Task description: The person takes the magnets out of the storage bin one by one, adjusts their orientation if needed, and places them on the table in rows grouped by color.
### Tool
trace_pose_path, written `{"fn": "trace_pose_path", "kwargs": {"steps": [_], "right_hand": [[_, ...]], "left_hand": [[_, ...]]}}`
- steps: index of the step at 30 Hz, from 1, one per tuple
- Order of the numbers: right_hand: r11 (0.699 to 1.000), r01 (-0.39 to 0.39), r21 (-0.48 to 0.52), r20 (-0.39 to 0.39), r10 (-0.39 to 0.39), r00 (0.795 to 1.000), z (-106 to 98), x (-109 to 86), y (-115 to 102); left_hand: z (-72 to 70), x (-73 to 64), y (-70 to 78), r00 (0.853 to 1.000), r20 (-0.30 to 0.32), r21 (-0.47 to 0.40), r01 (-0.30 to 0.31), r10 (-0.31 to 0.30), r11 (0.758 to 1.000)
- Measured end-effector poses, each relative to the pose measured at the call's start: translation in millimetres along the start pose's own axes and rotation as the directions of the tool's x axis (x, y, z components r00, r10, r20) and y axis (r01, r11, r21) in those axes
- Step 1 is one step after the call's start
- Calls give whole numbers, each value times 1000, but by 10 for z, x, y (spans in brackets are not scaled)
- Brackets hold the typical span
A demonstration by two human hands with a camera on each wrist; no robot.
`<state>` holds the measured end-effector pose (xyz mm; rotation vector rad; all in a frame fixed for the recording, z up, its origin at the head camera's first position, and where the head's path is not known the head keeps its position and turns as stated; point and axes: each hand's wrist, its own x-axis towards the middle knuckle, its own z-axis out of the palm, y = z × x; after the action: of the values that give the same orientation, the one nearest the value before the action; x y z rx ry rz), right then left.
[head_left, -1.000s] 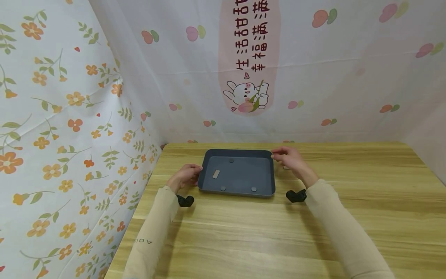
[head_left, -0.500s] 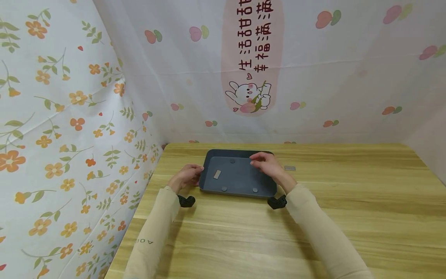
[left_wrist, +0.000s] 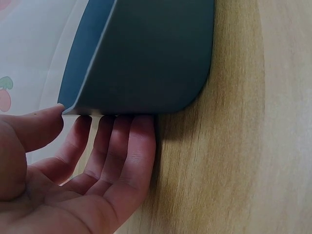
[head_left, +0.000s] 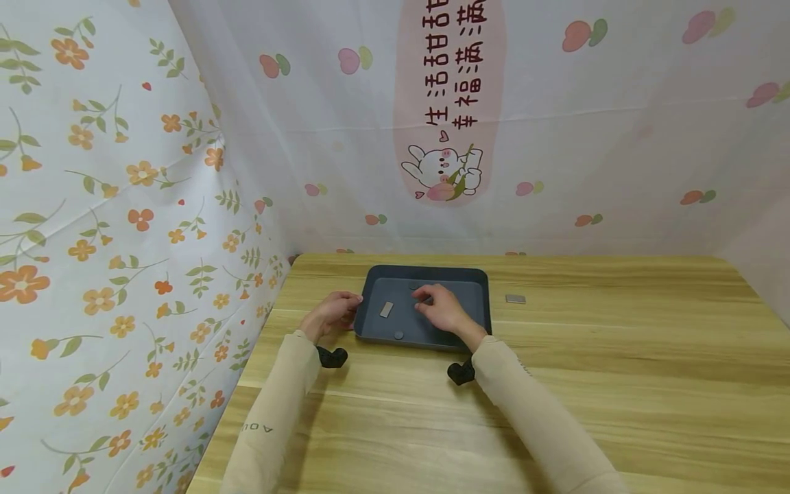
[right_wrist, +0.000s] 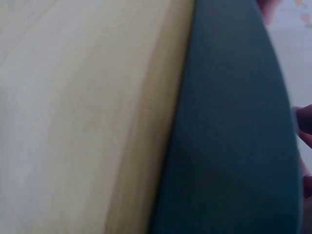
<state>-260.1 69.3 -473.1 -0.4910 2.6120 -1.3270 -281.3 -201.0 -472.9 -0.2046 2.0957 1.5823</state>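
Note:
A dark blue-grey rectangular tray lies on the wooden table. My left hand is at its left end; in the left wrist view the thumb meets the rim while the curled fingers press the outer wall. Above the tray's middle, my right hand reaches in with loosely bent fingers and nothing visible in them. Inside the tray are a small flat rectangular piece and a small round disc. Another round disc shows partly beside the right fingertips. The right hand and wrist cover the tray's right part.
A second small flat rectangular piece lies on the table to the right of the tray. Floral cloth hangs at the left, and a printed cloth hangs behind the table.
My right hand has moved left from the tray's right rim to over its middle, uncovering the rectangular piece on the table and hiding the front right disc. The left hand stays at the tray's end.

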Motion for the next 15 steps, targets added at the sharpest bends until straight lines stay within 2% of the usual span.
{"fn": "trace_pose_path", "kwargs": {"steps": [6,15], "right_hand": [[991,59,-119,18,-57,998,146,52,-58],[991,56,-124,56,-49,997,271,103,-121]], "left_hand": [[-4,-5,2,1000,-18,18,15,-14,1000],[12,-13,6,1000,-15,-8,20,-20,1000]]}}
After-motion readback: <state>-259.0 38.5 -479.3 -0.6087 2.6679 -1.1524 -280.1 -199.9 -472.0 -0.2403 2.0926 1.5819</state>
